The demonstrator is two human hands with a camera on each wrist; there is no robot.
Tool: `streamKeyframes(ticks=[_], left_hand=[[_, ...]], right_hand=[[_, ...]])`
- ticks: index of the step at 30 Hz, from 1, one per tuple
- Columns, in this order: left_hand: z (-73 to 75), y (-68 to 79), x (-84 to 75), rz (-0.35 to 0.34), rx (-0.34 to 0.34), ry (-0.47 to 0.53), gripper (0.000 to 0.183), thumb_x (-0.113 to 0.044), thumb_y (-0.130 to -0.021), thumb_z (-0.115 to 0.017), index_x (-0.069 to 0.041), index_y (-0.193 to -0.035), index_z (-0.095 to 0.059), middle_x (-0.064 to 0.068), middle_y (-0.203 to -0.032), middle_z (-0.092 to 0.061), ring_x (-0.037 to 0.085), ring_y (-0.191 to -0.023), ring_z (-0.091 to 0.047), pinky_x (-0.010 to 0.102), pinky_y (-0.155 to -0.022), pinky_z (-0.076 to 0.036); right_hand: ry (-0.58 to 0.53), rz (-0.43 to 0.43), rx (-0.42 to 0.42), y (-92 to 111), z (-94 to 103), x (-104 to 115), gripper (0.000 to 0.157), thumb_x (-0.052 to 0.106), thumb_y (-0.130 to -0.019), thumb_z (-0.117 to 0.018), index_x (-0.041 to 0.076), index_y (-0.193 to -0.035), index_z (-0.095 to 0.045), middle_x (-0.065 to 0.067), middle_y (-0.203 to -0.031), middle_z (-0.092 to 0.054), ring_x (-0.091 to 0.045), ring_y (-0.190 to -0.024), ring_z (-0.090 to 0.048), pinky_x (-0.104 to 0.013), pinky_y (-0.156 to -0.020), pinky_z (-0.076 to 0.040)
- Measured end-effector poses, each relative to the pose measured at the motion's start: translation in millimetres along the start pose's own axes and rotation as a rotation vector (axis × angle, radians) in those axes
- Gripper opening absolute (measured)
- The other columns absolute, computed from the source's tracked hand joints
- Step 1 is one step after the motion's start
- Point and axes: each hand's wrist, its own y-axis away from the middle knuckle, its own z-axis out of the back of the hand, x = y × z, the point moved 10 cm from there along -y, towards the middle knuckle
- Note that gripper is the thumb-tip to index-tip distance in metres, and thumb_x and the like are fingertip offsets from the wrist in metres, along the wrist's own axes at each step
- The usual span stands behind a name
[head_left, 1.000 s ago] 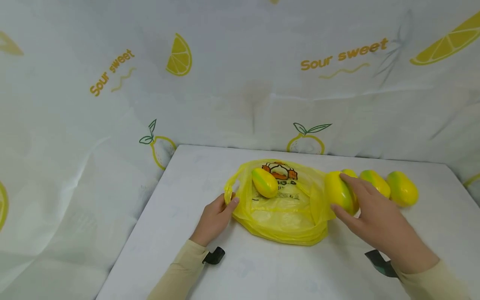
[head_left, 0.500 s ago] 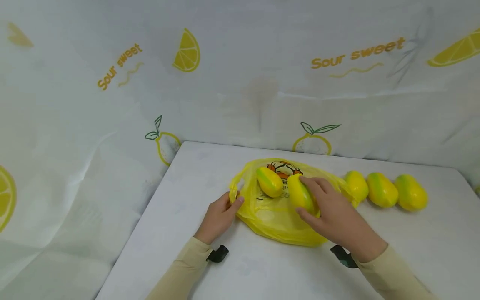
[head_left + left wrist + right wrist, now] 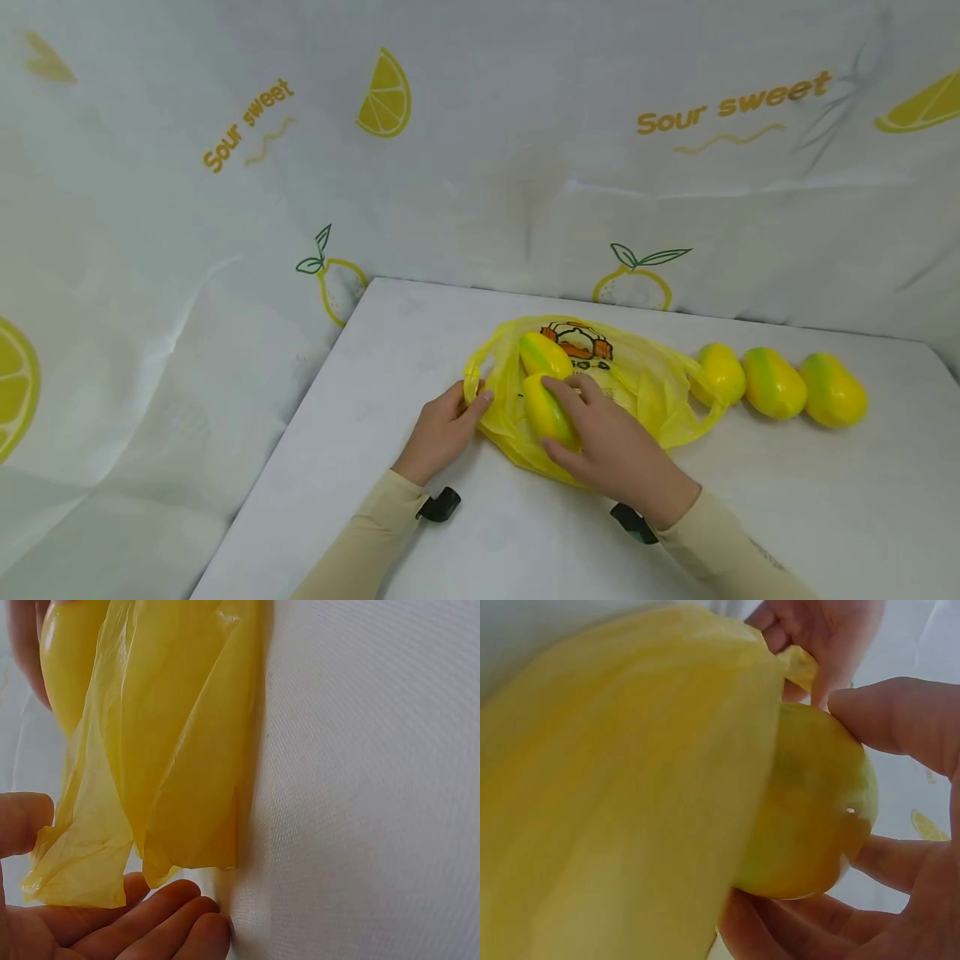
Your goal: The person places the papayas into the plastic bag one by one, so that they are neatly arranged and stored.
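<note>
A yellow plastic bag (image 3: 652, 400) with a printed cartoon figure lies spread on the table. My left hand (image 3: 442, 429) holds its left handle loop between thumb and fingers; the left wrist view shows the crumpled loop (image 3: 82, 862) there. In my right hand (image 3: 618, 446) is a yellow-green mango (image 3: 545, 408), gripped by thumb and fingers over the bag's left part. The right wrist view has this mango (image 3: 817, 802) partly hidden behind bag film. Another mango (image 3: 542, 353) lies at the bag just beyond the held one.
Three more mangoes stand in a row right of the bag: a near one (image 3: 726, 367) partly behind the right handle loop, a middle one (image 3: 775, 385) and an outer one (image 3: 834, 392). A white lemon-print cloth (image 3: 510, 167) hangs behind the white table (image 3: 525, 542).
My right hand has carried the mango leftward from the bag's right edge to beside the other mango. The bag's right side has shifted and wrinkled. My left hand keeps hold of the handle.
</note>
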Motion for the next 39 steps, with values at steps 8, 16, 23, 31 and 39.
streamKeyframes(ticks=[8, 16, 23, 31, 39], left_hand=[[-0.7, -1.8, -0.3, -0.010, -0.008, 0.005, 0.046, -0.062, -0.107, -0.058, -0.025, -0.130, -0.069, -0.005, -0.112, -0.075, 0.016, -0.091, -0.061, 0.034, -0.083, -0.051], [-2.2, -2.8, 0.7, -0.013, -0.006, 0.000, 0.046, -0.064, -0.106, -0.057, -0.026, -0.130, -0.069, -0.006, -0.114, -0.075, 0.016, -0.095, -0.062, 0.036, -0.087, -0.052], [-2.5, -1.8, -0.2, -0.007, 0.002, -0.004, 0.045, -0.064, -0.106, -0.057, -0.026, -0.128, -0.068, -0.006, -0.109, -0.074, 0.017, -0.093, -0.062, 0.035, -0.085, -0.051], [-1.8, -1.1, 0.7, -0.006, -0.005, -0.009, 0.048, -0.066, -0.106, -0.056, -0.025, -0.129, -0.068, -0.005, -0.109, -0.074, 0.017, -0.092, -0.062, 0.035, -0.085, -0.051], [-0.1, -2.7, 0.5, 0.040, 0.007, -0.040, 0.053, -0.070, -0.104, -0.056, -0.026, -0.132, -0.068, -0.002, -0.115, -0.073, 0.018, -0.093, -0.061, 0.033, -0.082, -0.049]], right_hand=[[0.019, -0.003, 0.018, -6, -20.0, 2, 0.076, 0.041, -0.096, -0.082, 0.011, -0.158, -0.050, -0.017, -0.137, -0.058, -0.022, -0.095, -0.067, -0.046, -0.088, -0.063], [0.058, 0.011, -0.011, -7, -28.3, 4, 0.074, 0.039, -0.096, -0.083, 0.007, -0.156, -0.052, -0.018, -0.131, -0.058, -0.021, -0.092, -0.065, -0.044, -0.085, -0.062], [0.105, 0.018, -0.026, -9, -32.3, 6, 0.075, 0.040, -0.095, -0.083, 0.006, -0.155, -0.054, -0.017, -0.131, -0.060, -0.022, -0.091, -0.067, -0.044, -0.085, -0.063], [0.135, 0.029, -0.074, -9, -31.0, 9, 0.076, 0.042, -0.094, -0.084, 0.006, -0.154, -0.055, -0.019, -0.131, -0.063, -0.026, -0.093, -0.070, -0.046, -0.085, -0.063], [0.070, -0.027, -0.075, 2, -7.0, -5, 0.075, 0.048, -0.097, -0.080, 0.010, -0.155, -0.053, -0.016, -0.141, -0.065, -0.031, -0.113, -0.072, -0.051, -0.096, -0.062]])
